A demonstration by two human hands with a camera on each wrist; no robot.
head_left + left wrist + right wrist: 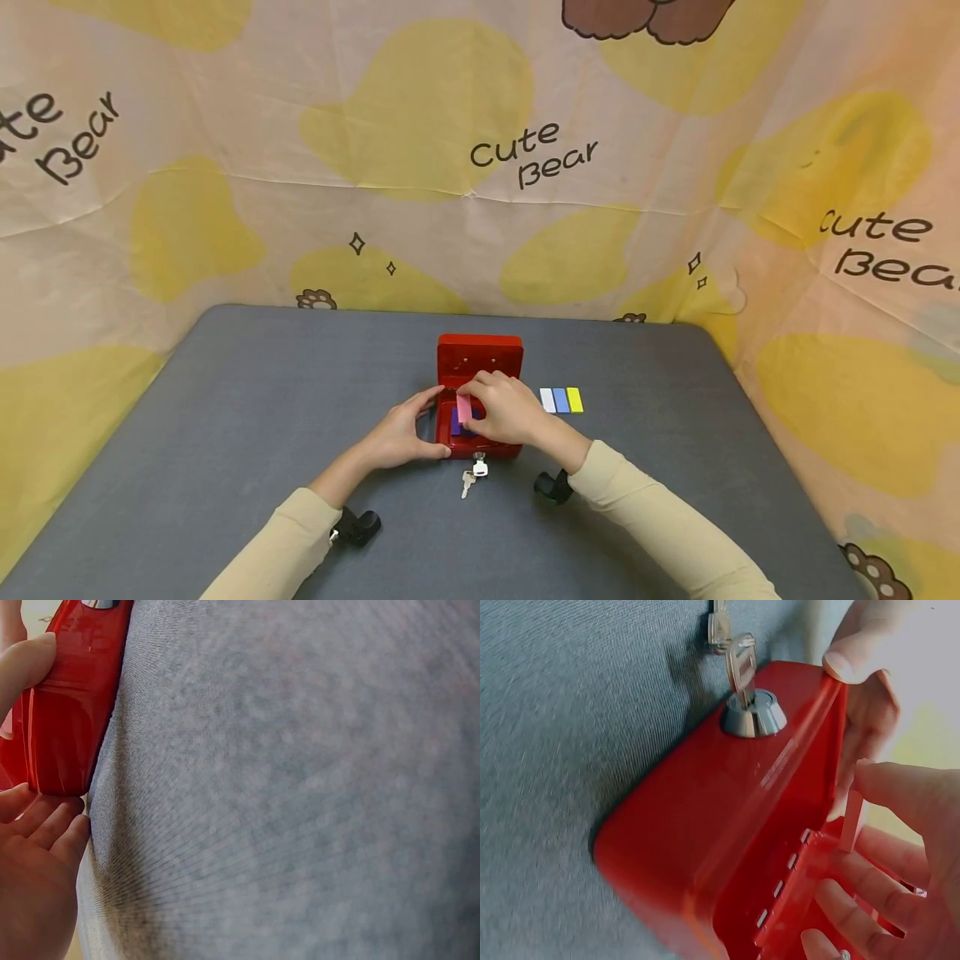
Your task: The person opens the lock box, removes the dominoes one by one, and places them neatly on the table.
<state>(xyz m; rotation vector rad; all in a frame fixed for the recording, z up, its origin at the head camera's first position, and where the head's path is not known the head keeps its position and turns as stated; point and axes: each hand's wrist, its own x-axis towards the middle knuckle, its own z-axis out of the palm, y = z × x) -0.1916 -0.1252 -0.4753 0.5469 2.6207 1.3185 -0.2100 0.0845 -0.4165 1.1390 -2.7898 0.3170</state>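
Note:
A red cash box stands on the grey table with its lid raised at the back. My left hand grips the box's left side, thumb at the front corner and fingers along the side wall. Inside the box area, my right hand pinches a pink flat block between thumb and fingers, holding it upright. Beneath it a purple-blue piece shows in the box, partly hidden by the hand. One key sits in the front lock.
To the right of the box lie a white, a blue and a yellow block side by side. A second key hangs from the lock key onto the table. A printed cloth rises behind.

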